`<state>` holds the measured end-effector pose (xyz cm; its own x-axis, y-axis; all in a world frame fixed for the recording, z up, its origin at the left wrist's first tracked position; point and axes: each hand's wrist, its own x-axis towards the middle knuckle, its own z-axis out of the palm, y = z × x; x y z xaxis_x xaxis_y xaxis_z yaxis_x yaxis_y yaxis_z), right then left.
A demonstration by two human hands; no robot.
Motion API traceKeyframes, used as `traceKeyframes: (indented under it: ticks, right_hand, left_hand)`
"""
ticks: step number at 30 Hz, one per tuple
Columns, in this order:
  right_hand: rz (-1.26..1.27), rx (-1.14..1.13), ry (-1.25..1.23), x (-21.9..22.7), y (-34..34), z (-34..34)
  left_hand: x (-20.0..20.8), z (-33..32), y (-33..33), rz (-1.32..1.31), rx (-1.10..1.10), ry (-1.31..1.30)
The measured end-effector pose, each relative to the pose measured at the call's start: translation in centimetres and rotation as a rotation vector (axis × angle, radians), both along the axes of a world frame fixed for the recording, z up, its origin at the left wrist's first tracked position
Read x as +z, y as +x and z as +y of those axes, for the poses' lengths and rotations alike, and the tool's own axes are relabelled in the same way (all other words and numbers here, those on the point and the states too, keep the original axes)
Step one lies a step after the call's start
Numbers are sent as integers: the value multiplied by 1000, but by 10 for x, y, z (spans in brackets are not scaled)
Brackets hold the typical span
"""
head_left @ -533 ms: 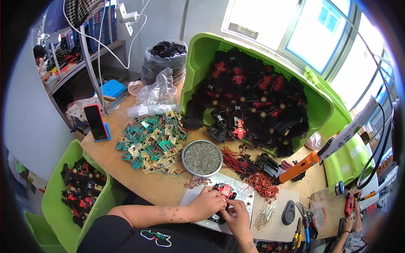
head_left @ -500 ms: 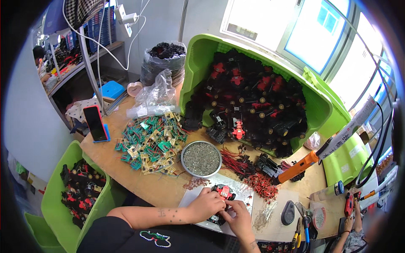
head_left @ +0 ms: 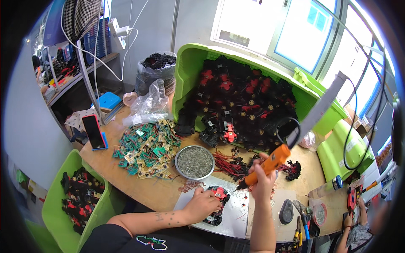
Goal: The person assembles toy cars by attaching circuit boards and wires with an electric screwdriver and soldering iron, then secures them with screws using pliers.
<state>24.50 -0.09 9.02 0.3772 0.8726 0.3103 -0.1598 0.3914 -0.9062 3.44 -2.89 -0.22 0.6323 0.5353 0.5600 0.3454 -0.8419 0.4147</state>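
On a white board at the table's near edge lies a small red and black toy car chassis (head_left: 220, 193). My left hand (head_left: 203, 205) is closed over its left side, hiding part of it. In my right hand (head_left: 263, 182) is an orange electric screwdriver (head_left: 269, 163), fingers wrapped round its body. The screwdriver tilts, its dark tip down to the left above the board, apart from the chassis. A round metal dish (head_left: 195, 162) of small screws stands just beyond the left hand.
A big green bin (head_left: 182, 67) of black and red car bodies fills the back. Circuit boards (head_left: 147, 147) with wires lie at left, beside a phone (head_left: 94, 132). Another green bin (head_left: 54, 202) stands lower left. Pliers (head_left: 298, 232) lie right; a co-worker's hands (head_left: 355, 213) hold a red part.
My right hand has left the chassis and taken hold of the orange screwdriver, bringing it left and down toward the board. My left hand stays on the chassis. The view has shifted slightly.
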Motion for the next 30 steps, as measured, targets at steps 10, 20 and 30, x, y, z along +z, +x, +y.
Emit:
traceKeyframes:
  ticks: [10, 20, 30]
  right_hand:
    - [112, 187, 158, 5, -49, -55]
    - [213, 206, 204, 3, -51, -67]
    - [208, 243, 273, 5, -48, -51]
  left_hand:
    - [2, 3, -1, 21, 27, -27]
    - [-4, -5, 2, 38, 53, -7]
    - [9, 15, 6, -2, 21, -65]
